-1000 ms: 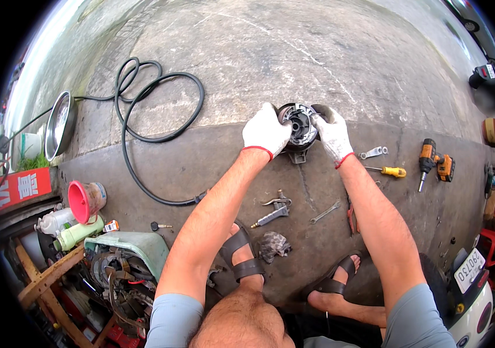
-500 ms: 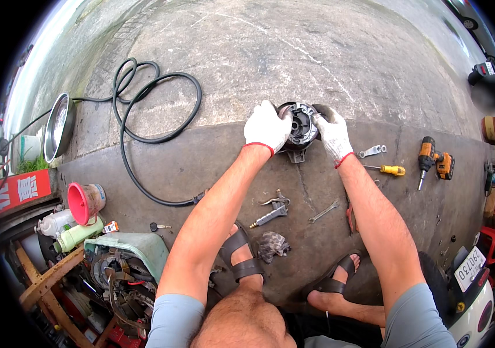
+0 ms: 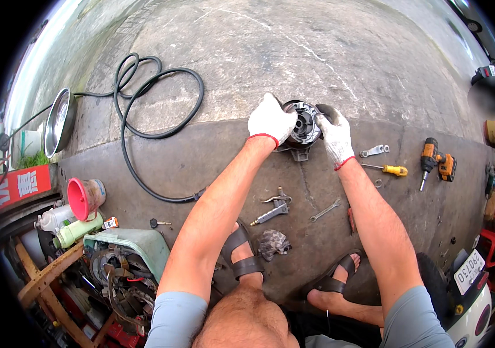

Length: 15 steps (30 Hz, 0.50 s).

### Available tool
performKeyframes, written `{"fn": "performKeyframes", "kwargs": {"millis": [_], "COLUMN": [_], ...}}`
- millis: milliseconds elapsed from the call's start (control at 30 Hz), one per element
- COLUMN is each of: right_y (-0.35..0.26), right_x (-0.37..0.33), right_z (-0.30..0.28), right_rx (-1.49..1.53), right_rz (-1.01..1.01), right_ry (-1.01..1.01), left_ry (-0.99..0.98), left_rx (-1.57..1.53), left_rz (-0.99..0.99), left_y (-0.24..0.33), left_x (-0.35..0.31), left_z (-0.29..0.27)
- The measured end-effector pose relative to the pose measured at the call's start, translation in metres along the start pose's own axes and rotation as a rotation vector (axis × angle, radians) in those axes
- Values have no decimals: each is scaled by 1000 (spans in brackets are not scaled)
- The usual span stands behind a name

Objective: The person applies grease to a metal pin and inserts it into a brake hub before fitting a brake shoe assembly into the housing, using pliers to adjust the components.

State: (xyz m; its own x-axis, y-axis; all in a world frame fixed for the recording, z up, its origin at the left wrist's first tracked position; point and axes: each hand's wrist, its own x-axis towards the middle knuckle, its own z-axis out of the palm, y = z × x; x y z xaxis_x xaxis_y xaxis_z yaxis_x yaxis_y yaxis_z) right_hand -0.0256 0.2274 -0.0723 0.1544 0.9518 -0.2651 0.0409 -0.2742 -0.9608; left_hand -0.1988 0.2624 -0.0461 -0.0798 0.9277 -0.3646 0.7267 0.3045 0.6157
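Observation:
Out in front of me is a round, dark metal housing [image 3: 303,123] with a hub at its centre and a bracket on its near edge. My left hand [image 3: 272,120], in a white knit glove with a red cuff, grips its left side, the thumb toward the hub. On the opposite rim, my right hand [image 3: 334,132] has its fingers closed on the edge; its matching glove is smudged dark. The undersides of both grips are hidden. Nearest my right hand lie a short metal wrench [image 3: 374,151] and a yellow-handled screwdriver [image 3: 393,170].
An orange-black cordless driver [image 3: 430,155] lies at right. Closer in are an air blow gun [image 3: 274,209], a wrench [image 3: 325,210] and a crumpled rag [image 3: 273,243]. Left are a coiled black hose [image 3: 200,98], a metal basin [image 3: 57,124] and a pink-rimmed bucket [image 3: 77,197].
My left hand has shifted around the housing's left side, its thumb now further over the face. The housing looks slightly turned; my right hand keeps its grip. The whole view has moved slightly.

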Motion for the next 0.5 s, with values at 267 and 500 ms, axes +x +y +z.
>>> {"fn": "performKeyframes", "kwargs": {"millis": [267,500], "right_y": [-4,6], "right_x": [-7,0], "right_z": [3,-8], "right_rx": [-19,34], "right_rz": [-15,-81], "right_ry": [66,58], "left_ry": [-88,-98], "left_rx": [-116,-42], "left_rz": [120,63], "left_y": [-12,3], "left_x": [12,8], "left_z": [8,5]}}
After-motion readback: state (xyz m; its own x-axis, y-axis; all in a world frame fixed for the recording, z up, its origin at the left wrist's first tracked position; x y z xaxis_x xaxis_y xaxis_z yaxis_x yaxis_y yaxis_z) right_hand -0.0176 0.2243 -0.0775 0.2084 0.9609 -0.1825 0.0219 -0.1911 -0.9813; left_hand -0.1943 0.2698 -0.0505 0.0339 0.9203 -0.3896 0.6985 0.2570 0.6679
